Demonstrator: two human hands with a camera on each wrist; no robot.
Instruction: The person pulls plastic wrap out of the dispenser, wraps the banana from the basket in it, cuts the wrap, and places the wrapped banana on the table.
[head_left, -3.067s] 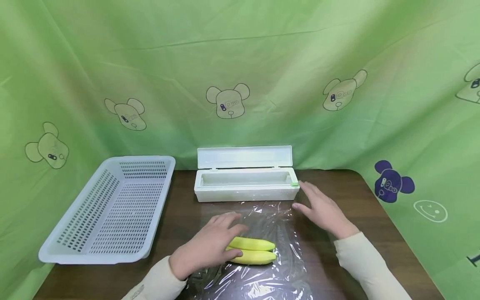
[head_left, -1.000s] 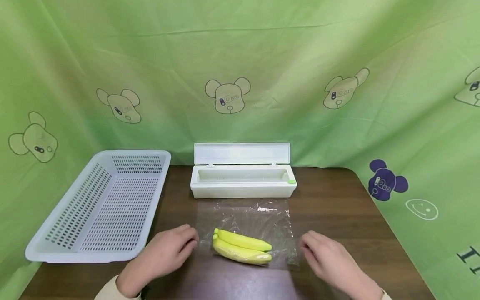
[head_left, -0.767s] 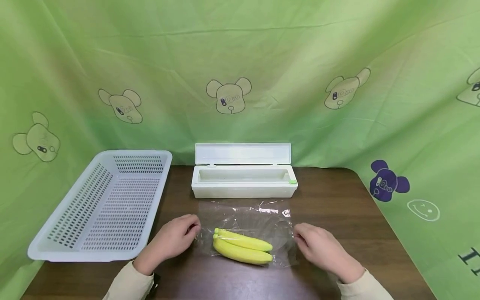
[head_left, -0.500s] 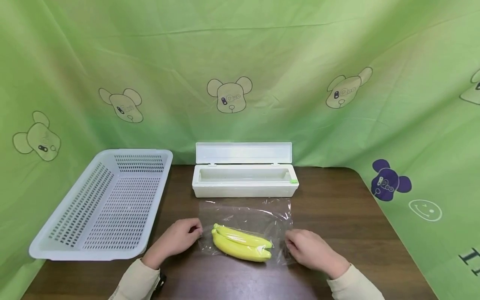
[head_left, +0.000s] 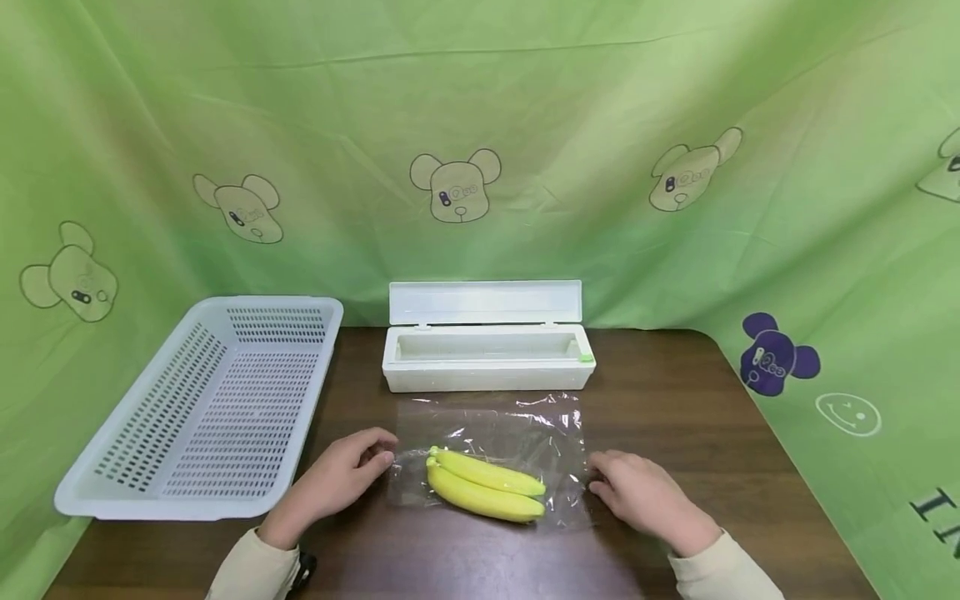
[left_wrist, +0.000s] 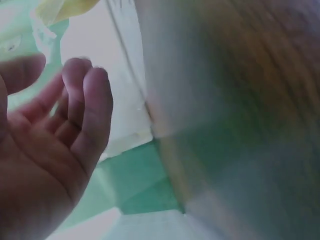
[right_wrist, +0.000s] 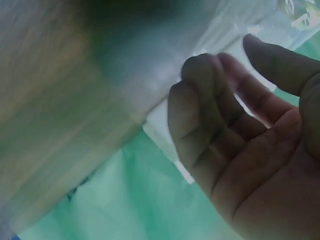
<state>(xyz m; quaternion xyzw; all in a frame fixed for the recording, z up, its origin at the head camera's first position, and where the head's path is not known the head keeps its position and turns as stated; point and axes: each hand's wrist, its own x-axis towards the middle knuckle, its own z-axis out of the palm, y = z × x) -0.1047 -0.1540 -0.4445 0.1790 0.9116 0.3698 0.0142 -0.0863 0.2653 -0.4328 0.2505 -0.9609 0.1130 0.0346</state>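
Note:
Two yellow bananas (head_left: pixel 486 488) joined at the stem end lie side by side on the table. Clear plastic wrap (head_left: pixel 495 421) spreads flat about them, with glints and wrinkles; it seems to cover them too. My left hand (head_left: pixel 341 473) is just off the wrap's left edge, thumb and fingers apart and loosely bent. At the right edge is my right hand (head_left: pixel 637 492), its fingers also loosely bent. In the right wrist view, a gap shows between the right thumb (right_wrist: pixel 275 60) and the fingers, with nothing held. The left wrist view shows an unfilled left palm (left_wrist: pixel 42 165).
Behind the wrap stands a long white wrap box (head_left: pixel 489 381), lid raised, with a green slider (head_left: pixel 586 358) at its right end. A pale perforated plastic basket (head_left: pixel 303 433) stands at left on the brown table (head_left: pixel 675 392). A green printed curtain (head_left: pixel 480 108) hangs around.
Both hands have come from the bananas and box to the wrap's two sides. The wrap, which reached the bottom of view, ends just in front of the bananas. The fingers have just loosened from its edges.

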